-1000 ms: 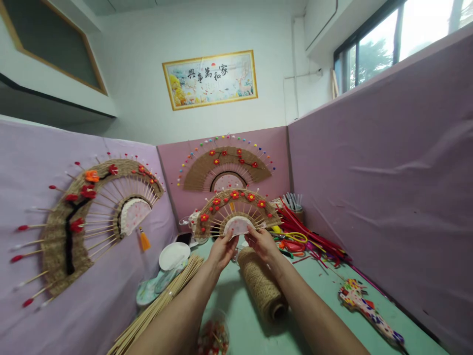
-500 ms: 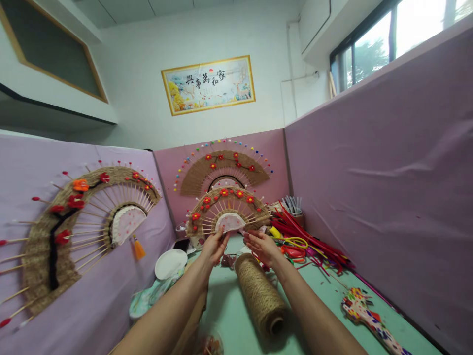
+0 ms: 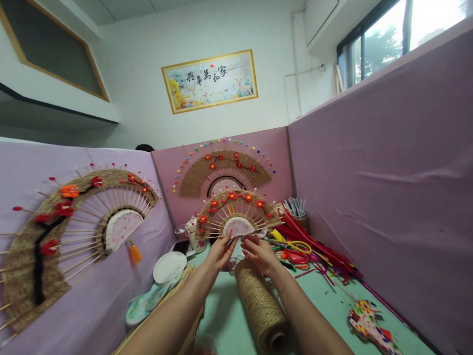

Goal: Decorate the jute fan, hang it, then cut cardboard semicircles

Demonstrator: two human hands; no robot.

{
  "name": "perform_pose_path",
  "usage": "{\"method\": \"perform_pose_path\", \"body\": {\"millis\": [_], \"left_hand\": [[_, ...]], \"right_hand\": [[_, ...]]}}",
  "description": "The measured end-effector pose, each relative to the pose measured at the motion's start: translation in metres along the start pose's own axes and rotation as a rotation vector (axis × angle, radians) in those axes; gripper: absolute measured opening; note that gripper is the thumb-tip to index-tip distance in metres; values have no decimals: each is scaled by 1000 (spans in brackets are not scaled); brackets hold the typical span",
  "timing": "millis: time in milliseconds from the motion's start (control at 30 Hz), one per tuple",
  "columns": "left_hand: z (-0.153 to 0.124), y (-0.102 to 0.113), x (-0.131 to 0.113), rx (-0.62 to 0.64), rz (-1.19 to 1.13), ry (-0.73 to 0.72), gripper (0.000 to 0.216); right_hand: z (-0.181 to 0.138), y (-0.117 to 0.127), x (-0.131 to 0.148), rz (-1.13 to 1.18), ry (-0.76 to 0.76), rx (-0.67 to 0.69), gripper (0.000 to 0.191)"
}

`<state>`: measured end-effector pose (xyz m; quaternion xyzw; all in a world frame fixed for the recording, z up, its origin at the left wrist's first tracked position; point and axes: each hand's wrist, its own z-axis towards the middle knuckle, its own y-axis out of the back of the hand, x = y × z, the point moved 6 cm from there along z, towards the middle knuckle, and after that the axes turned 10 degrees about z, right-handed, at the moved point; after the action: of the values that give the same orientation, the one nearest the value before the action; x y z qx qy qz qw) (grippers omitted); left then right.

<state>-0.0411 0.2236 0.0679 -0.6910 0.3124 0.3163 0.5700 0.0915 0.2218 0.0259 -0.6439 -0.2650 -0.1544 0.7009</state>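
Note:
My left hand (image 3: 222, 250) pinches a handmade fan (image 3: 217, 203) at its lower middle, the thumb on its pale half-round base. The fan has a brown twine-covered arc, thin wooden ribs and red flowers with yellow centres, and it stands upright, facing me. Just below the base's right part is my right hand (image 3: 257, 254), its fingers stretched out and slightly apart; whether its fingertips touch the fan I cannot tell. Under my right forearm lies a big spool of twine (image 3: 260, 305) on the green tabletop (image 3: 218, 305).
Two similar fans hang on the partitions, a left fan (image 3: 22, 246) and a back fan (image 3: 192, 180). At right lie red fuzzy stems (image 3: 318, 246), yellow-handled scissors (image 3: 299, 245) and a colourful patterned piece (image 3: 371, 325). A white plate (image 3: 170, 267) sits at left.
The held fan has shifted a little right, along with my left hand. My right hand's fingers have come closer to my left hand. The view has turned slightly.

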Motion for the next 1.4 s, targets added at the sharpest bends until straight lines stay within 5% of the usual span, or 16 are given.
{"method": "perform_pose_path", "body": {"millis": [200,867,1267,1400], "left_hand": [[-11,-15,29,74,5,106,35],[-27,8,32,101,290,65,13],[-78,40,5,90,478,99,29],[-71,88,-54,-225,340,-152,33]], "right_hand": [[3,7,9,67,99,-25,39],[5,13,-3,157,11,-87,37],[-9,-3,-6,170,-82,-42,37],[-10,-4,2,195,-68,-52,34]]}}
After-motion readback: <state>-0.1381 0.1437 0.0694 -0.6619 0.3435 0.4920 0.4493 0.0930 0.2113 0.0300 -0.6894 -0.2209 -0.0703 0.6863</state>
